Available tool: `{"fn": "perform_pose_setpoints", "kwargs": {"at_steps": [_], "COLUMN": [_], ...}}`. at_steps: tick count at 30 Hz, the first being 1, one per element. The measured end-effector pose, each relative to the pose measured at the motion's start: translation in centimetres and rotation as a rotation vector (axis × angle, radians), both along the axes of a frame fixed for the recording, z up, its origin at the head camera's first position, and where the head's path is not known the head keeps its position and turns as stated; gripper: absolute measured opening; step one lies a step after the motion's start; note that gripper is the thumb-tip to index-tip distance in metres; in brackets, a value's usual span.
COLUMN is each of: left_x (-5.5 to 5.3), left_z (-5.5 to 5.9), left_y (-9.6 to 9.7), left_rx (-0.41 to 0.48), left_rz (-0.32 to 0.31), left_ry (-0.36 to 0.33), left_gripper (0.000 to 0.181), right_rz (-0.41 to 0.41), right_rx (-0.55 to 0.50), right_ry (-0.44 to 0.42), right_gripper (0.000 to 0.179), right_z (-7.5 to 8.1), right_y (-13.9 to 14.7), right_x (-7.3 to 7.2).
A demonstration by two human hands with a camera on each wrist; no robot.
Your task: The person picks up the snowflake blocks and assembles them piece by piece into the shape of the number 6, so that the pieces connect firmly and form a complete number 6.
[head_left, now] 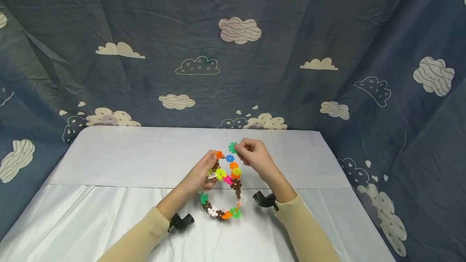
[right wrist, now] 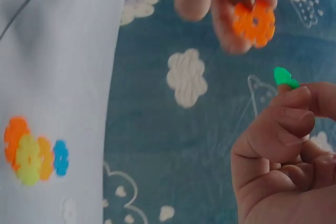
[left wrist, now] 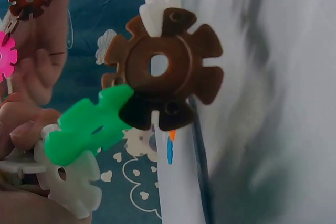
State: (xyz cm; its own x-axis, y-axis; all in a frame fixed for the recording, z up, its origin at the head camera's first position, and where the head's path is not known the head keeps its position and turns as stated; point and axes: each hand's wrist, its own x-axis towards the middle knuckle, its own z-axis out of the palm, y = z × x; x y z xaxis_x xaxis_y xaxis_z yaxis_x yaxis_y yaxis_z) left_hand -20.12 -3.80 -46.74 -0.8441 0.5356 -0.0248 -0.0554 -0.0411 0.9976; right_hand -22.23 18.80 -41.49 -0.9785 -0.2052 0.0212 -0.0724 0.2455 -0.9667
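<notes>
My left hand (head_left: 202,173) grips a chain of notched, flower-shaped plastic discs, with an orange disc (head_left: 218,155) at its fingertips. The chain hangs below the hand in a loop; brown, white, green and orange discs (head_left: 227,215) form its lower part. Close up in the left wrist view, a brown disc (left wrist: 205,51) slots into a green disc (left wrist: 86,127). To the right and slightly higher, my right hand (head_left: 255,156) pinches a single green disc (head_left: 232,147) between thumb and fingers. In the right wrist view that green disc (right wrist: 283,76) is apart from the orange disc (right wrist: 254,23).
Loose discs lie on the white-covered table (head_left: 109,157) beyond the chain: a blue one (right wrist: 61,157), a yellow one (right wrist: 28,159), orange ones (right wrist: 17,137) and a whitish one (right wrist: 69,211). A dark cloud-patterned cloth (head_left: 276,88) hangs behind and at both sides.
</notes>
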Motion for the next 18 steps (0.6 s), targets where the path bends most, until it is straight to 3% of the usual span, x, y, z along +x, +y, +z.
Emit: {"fn": "perform_pose_setpoints", "kwargs": {"at_steps": [8, 18], "left_x": [0.5, 0.4], "left_z": [-0.3, -0.5], "left_y": [0.4, 0.6], "left_rx": [-0.045, -0.032], "left_rz": [-0.019, -0.036], "left_ry": [-0.014, 0.010], "left_gripper": [0.046, 0.045], "right_rz": [-0.008, -0.052], "right_rx": [0.036, 0.136], "right_ry": [0.048, 0.127], "right_gripper": [0.031, 0.029], "right_z": [0.3, 0.2], "right_y": [-1.4, -2.0], "right_x": [1.1, 1.5]}}
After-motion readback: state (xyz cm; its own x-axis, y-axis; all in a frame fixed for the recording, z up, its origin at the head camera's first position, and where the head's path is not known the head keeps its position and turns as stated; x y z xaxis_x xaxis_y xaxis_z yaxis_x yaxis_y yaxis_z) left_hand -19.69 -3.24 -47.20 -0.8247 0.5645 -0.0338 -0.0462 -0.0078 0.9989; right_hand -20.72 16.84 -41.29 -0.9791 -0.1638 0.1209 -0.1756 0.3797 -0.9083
